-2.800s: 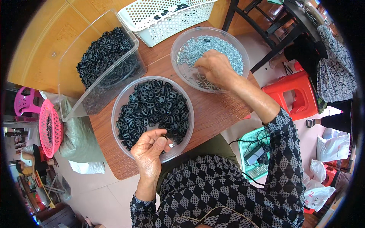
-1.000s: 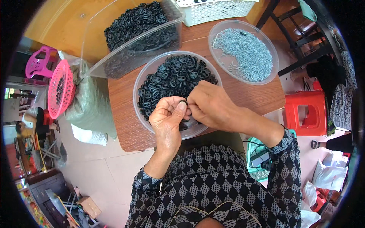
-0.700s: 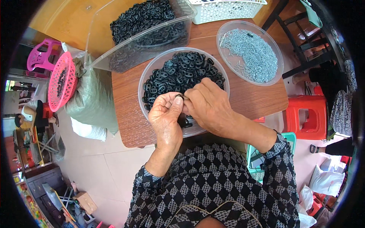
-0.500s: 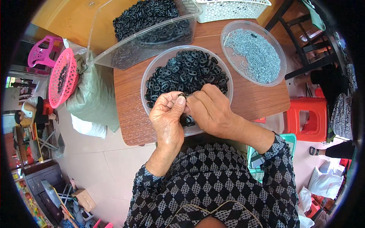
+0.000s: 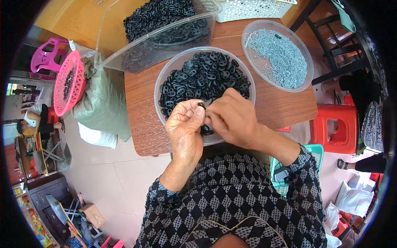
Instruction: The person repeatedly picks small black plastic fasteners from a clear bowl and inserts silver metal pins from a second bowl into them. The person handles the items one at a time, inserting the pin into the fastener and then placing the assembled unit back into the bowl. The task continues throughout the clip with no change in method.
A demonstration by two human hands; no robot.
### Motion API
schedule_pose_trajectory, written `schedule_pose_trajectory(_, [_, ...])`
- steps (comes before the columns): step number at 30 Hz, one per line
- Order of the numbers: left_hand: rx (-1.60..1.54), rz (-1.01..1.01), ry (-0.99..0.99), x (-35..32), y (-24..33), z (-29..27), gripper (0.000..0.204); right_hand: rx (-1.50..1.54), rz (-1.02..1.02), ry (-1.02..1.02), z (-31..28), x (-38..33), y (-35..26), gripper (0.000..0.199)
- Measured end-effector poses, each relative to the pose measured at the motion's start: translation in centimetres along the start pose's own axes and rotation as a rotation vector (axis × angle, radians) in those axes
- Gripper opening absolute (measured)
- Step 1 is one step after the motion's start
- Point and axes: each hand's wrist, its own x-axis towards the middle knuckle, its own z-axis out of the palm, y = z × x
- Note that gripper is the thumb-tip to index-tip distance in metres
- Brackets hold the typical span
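Your left hand and right hand pinch one small black ring over the clear bowl's near rim. Fingers mostly hide it, so can't tell its axis.

free: bare table right | blocked: clear bin behind bowl

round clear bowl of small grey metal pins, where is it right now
In the head view, the round clear bowl of grey pins sits on the wooden table's far right, beside the bowl of black rings.
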Motion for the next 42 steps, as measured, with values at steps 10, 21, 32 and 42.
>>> schedule_pose_trajectory(10, [0.137,0.102,-0.066,-0.2,0.2,-0.3,0.01,0.43,0.701,-0.119,-1.4,-0.1,-0.9,0.002])
schedule_pose_trajectory(21, [0.25,0.179,-0.052,-0.5,0.1,-0.2,0.011,0.655,0.927,-0.163,-1.8,0.4,-1.2,0.004])
schedule_pose_trajectory(32, [0.275,0.178,-0.051,-0.5,0.0,-0.4,0.011,0.66,0.924,-0.163,-1.6,0.2,-1.1,0.005])
schedule_pose_trajectory(42, [0.307,0.201,-0.04,-0.4,0.0,-0.6,0.011,0.681,0.964,-0.142,-1.5,0.2,-1.2,0.005])
